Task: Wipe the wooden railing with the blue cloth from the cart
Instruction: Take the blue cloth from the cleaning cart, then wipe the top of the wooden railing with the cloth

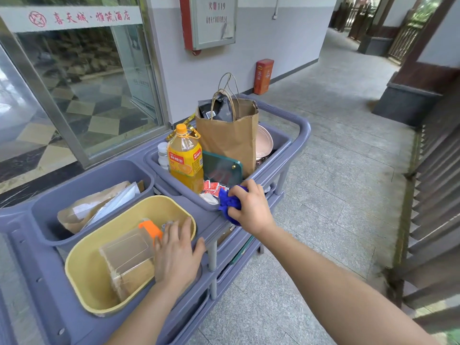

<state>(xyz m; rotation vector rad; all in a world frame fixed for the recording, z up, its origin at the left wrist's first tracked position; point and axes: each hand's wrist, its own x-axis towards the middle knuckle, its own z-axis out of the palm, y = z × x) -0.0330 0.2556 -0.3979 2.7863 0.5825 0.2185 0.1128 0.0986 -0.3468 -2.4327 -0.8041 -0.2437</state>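
The blue cloth (227,200) is bunched up at the near edge of the grey cart's (302,125) tray, and my right hand (251,207) is closed around it. My left hand (178,255) rests flat, fingers apart, on the rim of the yellow bin (82,267), next to a clear container with an orange lid (134,252). The dark wooden railing (438,195) runs along the right side of the walkway, well apart from both hands.
The tray holds an orange drink bottle (185,158), a brown paper bag (230,138), a green board (221,168) and red sachets (211,186). A grey bin (49,220) with paper bags sits left. Glass doors (82,83) stand behind the cart; tiled floor (336,183) lies between cart and railing.
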